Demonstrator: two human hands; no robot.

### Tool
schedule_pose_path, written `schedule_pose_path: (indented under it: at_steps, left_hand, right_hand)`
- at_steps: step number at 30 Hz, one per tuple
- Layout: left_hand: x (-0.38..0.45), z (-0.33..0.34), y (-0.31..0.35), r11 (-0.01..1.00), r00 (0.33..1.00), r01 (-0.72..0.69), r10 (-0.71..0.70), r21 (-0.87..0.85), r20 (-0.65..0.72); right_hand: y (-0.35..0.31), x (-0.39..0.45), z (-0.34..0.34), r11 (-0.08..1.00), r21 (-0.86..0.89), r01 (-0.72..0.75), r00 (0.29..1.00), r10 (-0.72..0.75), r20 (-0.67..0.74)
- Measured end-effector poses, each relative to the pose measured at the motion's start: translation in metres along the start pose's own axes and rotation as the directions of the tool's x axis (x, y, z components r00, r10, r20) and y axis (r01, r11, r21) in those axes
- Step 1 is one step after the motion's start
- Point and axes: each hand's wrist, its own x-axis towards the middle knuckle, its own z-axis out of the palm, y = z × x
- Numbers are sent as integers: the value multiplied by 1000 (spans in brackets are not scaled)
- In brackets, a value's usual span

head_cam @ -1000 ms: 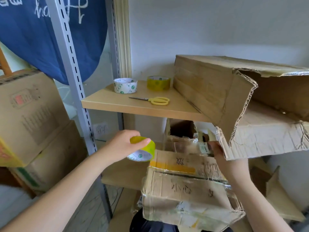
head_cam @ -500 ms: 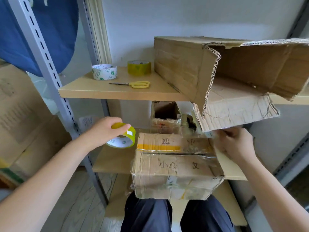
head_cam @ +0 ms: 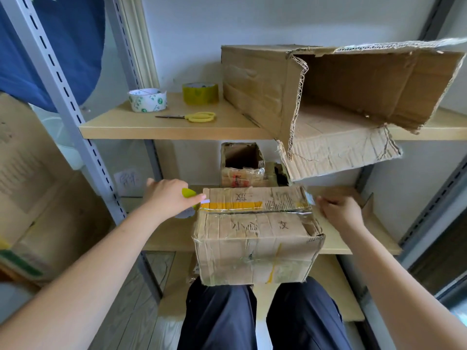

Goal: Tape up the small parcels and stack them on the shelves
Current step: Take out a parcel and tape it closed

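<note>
A worn cardboard parcel (head_cam: 255,238) with handwritten marks and old tape rests on my lap, its far edge against the middle shelf (head_cam: 353,238). My left hand (head_cam: 171,198) grips a yellow-green tape roll (head_cam: 188,195) at the parcel's top left corner, the thumb reaching onto the box edge. My right hand (head_cam: 338,210) sits at the parcel's top right corner with its fingers curled at the box edge. Whether it pinches a tape end I cannot tell.
On the upper shelf (head_cam: 177,127) lie a white patterned tape roll (head_cam: 147,99), a yellow tape roll (head_cam: 200,93) and yellow scissors (head_cam: 197,116). A big torn open carton (head_cam: 336,97) overhangs that shelf. Small boxes (head_cam: 242,162) stand behind the parcel. Stacked cartons (head_cam: 32,188) sit left.
My left hand has carried the tape roll right, up against the parcel's left corner. My right hand stays at the right corner. The view has tilted down and shifted.
</note>
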Motion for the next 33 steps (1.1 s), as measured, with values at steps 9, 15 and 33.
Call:
schedule_pose_path:
  at_steps: [9, 15, 33]
  left_hand:
    - [-7, 23, -1, 825, 990, 113, -46, -553, 133]
    - [-10, 24, -1, 776, 985, 139, -43, -615, 168]
    - [-18, 27, -7, 607, 951, 282, -73, -743, 301]
  right_hand:
    - [1, 16, 2, 911, -285, -298, 887, 374, 270]
    - [-55, -29, 35, 725, -573, 382, 916, -214, 339]
    - [-120, -135, 147, 603, -331, 725, 641, -417, 645]
